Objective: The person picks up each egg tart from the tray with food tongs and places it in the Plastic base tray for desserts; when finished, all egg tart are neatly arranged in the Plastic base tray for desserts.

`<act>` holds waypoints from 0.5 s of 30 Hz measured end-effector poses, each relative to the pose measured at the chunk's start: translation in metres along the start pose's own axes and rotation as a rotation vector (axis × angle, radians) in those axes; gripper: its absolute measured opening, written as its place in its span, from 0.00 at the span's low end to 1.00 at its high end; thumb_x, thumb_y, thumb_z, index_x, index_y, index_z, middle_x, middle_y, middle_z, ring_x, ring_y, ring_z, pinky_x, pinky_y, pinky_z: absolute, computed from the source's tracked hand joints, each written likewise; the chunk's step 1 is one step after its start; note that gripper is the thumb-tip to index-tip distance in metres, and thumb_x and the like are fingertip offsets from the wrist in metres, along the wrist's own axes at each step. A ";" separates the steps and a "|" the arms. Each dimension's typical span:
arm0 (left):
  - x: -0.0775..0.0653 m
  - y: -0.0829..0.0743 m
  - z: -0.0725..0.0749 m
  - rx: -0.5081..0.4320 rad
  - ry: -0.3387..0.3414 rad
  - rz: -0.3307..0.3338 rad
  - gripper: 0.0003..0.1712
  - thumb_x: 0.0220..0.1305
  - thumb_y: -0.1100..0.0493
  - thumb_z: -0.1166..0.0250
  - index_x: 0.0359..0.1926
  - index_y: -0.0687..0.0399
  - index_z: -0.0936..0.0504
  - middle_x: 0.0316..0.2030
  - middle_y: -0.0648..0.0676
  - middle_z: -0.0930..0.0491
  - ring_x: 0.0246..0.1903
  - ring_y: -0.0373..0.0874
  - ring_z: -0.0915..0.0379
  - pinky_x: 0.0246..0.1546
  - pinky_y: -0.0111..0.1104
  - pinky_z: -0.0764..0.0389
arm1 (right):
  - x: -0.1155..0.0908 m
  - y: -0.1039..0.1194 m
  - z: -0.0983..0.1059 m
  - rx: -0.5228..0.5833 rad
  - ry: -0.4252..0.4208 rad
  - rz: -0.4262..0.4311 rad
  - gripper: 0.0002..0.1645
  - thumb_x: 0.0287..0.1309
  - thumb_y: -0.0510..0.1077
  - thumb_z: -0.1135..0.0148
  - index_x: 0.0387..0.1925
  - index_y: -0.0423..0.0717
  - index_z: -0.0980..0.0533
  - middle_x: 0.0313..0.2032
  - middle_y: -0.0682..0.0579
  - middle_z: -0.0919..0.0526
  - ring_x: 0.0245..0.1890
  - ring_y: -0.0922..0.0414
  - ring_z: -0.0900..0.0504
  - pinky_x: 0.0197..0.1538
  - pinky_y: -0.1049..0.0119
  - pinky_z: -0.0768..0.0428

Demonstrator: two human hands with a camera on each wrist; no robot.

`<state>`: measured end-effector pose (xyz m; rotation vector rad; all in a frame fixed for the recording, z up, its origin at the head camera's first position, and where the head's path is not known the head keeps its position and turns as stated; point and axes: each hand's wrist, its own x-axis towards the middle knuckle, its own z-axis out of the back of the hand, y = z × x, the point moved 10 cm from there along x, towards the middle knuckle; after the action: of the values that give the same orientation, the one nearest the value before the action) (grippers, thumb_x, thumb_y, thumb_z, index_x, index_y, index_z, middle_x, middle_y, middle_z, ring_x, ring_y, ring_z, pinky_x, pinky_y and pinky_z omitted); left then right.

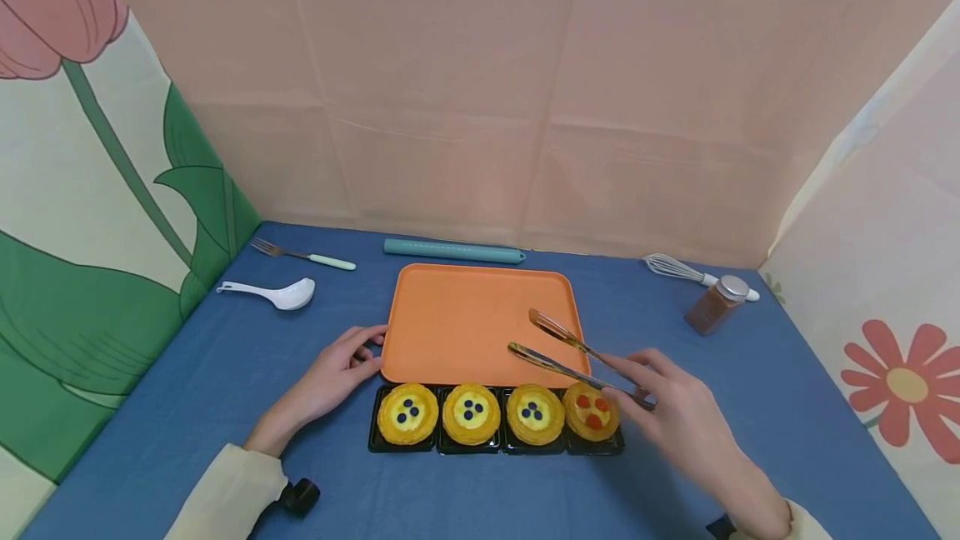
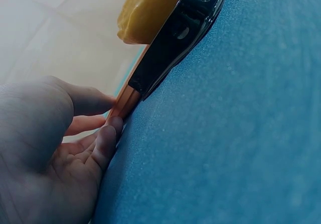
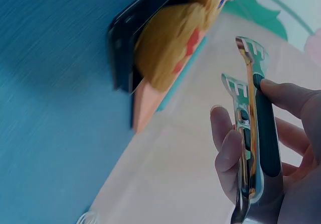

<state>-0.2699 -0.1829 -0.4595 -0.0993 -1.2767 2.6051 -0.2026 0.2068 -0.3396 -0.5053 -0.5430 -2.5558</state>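
My left hand (image 1: 341,369) holds the left rim of an orange tray (image 1: 480,323), the thumb and fingertips at its edge in the left wrist view. With my right hand (image 1: 675,411) I grip metal tongs (image 1: 558,362). Their two tips stand apart with nothing between them, over the tray's right part in the head view. Along the tray's near edge is a row of black plastic cups (image 1: 373,440) holding egg tarts. Three tarts (image 1: 471,414) carry dark blue berries; the rightmost tart (image 1: 592,412), nearest the tongs, has red pieces on top.
A teal rolling-pin-like stick (image 1: 453,252) lies behind the tray. To the left are a fork (image 1: 311,257) and a white ladle (image 1: 281,296). At the right, a whisk (image 1: 678,268) lies behind a spice jar (image 1: 716,307). Fabric walls border the blue table.
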 end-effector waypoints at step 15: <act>0.000 0.000 0.000 -0.002 -0.002 -0.009 0.29 0.74 0.60 0.39 0.72 0.59 0.31 0.54 0.55 0.27 0.43 0.45 0.27 0.43 0.34 0.25 | -0.020 -0.079 0.012 -0.122 -0.032 -0.253 0.23 0.52 0.45 0.21 0.50 0.45 0.14 0.34 0.52 0.18 0.25 0.59 0.25 0.23 0.64 0.28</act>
<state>-0.2702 -0.1829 -0.4599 -0.0911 -1.2775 2.5966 -0.2239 0.2835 -0.3606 -0.5509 -0.4914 -2.8399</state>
